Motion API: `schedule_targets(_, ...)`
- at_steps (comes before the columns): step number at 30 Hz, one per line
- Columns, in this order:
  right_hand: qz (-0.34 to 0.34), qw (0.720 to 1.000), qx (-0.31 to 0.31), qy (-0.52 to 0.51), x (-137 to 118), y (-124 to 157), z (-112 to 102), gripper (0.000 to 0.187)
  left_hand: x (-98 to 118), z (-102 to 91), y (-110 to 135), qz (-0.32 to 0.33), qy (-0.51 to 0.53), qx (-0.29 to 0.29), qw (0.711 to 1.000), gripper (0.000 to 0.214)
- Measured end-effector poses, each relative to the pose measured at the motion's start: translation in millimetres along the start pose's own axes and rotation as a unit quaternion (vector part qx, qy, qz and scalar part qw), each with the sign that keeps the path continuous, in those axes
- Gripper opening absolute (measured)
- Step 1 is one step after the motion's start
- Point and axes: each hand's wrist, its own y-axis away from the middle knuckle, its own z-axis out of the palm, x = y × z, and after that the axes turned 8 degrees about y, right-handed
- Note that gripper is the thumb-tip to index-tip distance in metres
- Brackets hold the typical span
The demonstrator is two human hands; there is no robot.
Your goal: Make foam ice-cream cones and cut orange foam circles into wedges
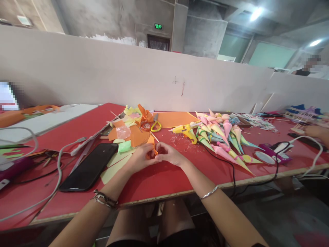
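My left hand point(140, 158) and my right hand point(169, 154) meet over the red table point(164, 180), fingers pinched together on a small orange paper piece point(153, 148) with a thin wooden stick point(154, 136) running up from it. Just behind lie orange paper sheets point(136, 134), pale green and yellow scraps point(120, 151), and yellow-handled scissors point(155, 125). A yellow hot glue gun point(187, 130) rests to the right of my hands.
A pile of several pastel paper cones point(223, 135) lies at right. A black phone point(89, 166) lies at left, near white cables point(58, 168). A purple device point(275, 152) with black cord sits right. Another person's hand point(317, 132) is at the far right. A beige partition point(128, 75) backs the table.
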Motion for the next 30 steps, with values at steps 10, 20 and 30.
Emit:
schedule_targets(10, 0.021, 0.996, 0.088, -0.023, 10.2, -4.8, -2.2, 0.016, 5.3, -0.9, 1.4, 0.024, -0.021, 0.018, 0.999, 0.023)
schedule_targets(20, 0.072, 0.961, 0.194, -0.184, 10.6, -7.4, -5.3, 0.008, -15.7, -3.3, -5.1, -0.125, -0.061, 0.305, 0.942, 0.02)
schedule_targets(30, 0.141, 0.972, 0.063, -0.18, 3.0, 2.2, -6.2, 0.017, -4.5, -5.1, 0.8, -0.023, -0.08, 0.055, 0.995, 0.043)
